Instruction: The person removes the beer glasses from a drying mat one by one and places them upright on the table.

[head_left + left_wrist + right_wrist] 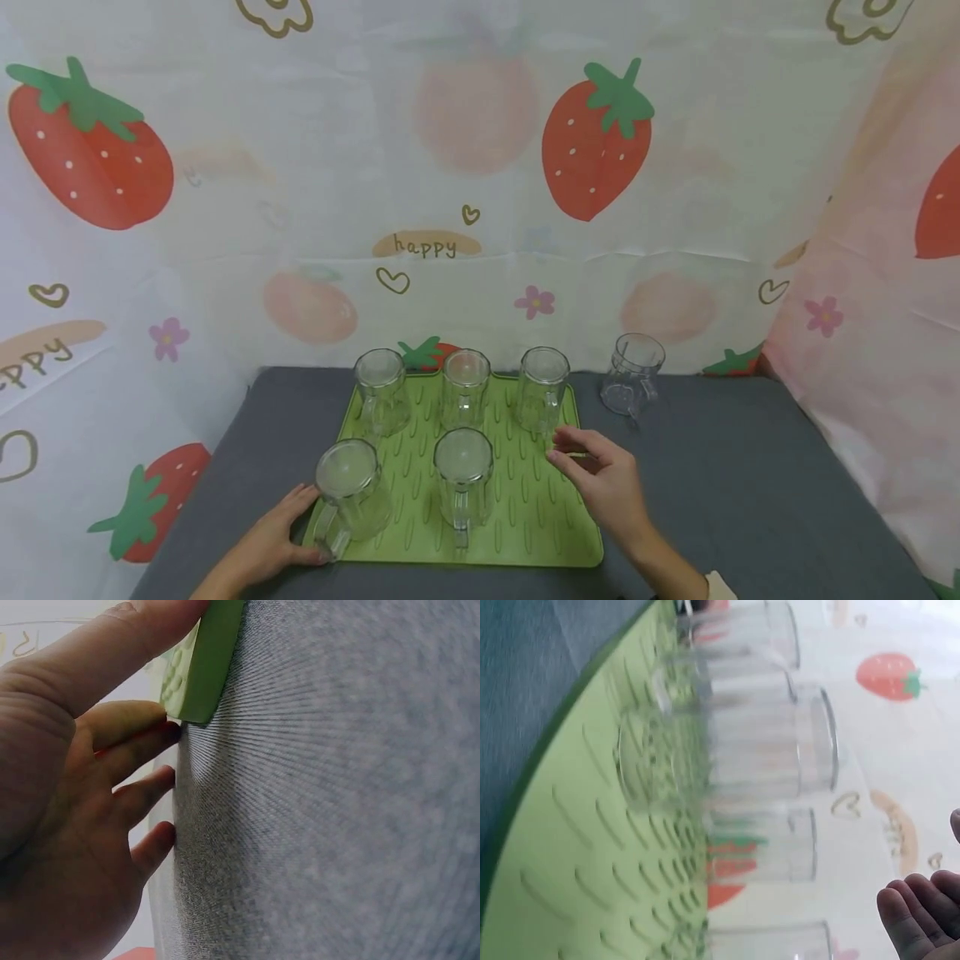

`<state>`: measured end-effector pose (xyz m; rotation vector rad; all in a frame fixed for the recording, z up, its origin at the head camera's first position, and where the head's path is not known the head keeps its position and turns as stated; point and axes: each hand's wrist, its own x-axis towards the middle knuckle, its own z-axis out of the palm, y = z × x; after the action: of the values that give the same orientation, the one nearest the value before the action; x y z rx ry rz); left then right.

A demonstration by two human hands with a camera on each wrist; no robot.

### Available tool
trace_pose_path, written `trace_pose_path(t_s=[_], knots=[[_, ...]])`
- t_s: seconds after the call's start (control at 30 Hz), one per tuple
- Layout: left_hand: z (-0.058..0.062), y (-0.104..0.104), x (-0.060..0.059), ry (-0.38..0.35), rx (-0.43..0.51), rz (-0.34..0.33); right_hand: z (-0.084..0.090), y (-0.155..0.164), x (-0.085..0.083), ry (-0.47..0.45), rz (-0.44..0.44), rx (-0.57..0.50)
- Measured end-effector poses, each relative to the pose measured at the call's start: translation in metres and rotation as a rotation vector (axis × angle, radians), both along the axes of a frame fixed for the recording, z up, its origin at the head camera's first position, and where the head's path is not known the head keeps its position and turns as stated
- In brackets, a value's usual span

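Nearest the lens: left hand [273, 533], fingers straight and relaxed, lying flat on the grey tabletop [735, 475] with fingertips touching the near left corner of the green ridged mat [525, 517]; thumb on top of the mat's edge in the left wrist view, holding nothing. Right hand [603, 483] raised over the mat's right side, fingers loosely bent and slightly spread, empty, fingertips near the back right glass mug [542, 388] but apart from it. Five clear glass mugs upside down on the mat: three in a back row, two in front. Front left mug [351, 493] just beside the left hand, handle toward the near edge; front middle mug [463, 477] between the two hands. Sixth glass mug [633, 375] off the mat, on the tabletop by the back right corner, tilted. Behind and around: strawberry-print cloth [480, 167].
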<state>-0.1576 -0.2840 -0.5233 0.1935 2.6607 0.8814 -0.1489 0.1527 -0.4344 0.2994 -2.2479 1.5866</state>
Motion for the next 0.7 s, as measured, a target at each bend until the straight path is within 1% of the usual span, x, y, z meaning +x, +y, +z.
trace_pose_path(t_s=[0.3,0.4,0.57,0.63,0.7], knots=[[-0.002,-0.001,0.000,-0.007,0.020,0.004,-0.009,-0.030,0.015,-0.083,0.094,-0.004],[-0.002,-0.001,0.000,-0.011,0.023,0.005,-0.012,-0.036,0.019,-0.081,0.140,-0.007],[-0.002,-0.001,0.001,-0.009,0.025,0.009,-0.022,-0.045,0.024,-0.031,0.235,0.012],[-0.002,-0.001,0.001,-0.009,0.026,0.010,-0.026,-0.049,0.026,-0.046,0.275,0.005],[-0.002,-0.001,0.001,-0.010,0.027,0.011,-0.030,-0.053,0.028,-0.091,0.310,-0.002]])
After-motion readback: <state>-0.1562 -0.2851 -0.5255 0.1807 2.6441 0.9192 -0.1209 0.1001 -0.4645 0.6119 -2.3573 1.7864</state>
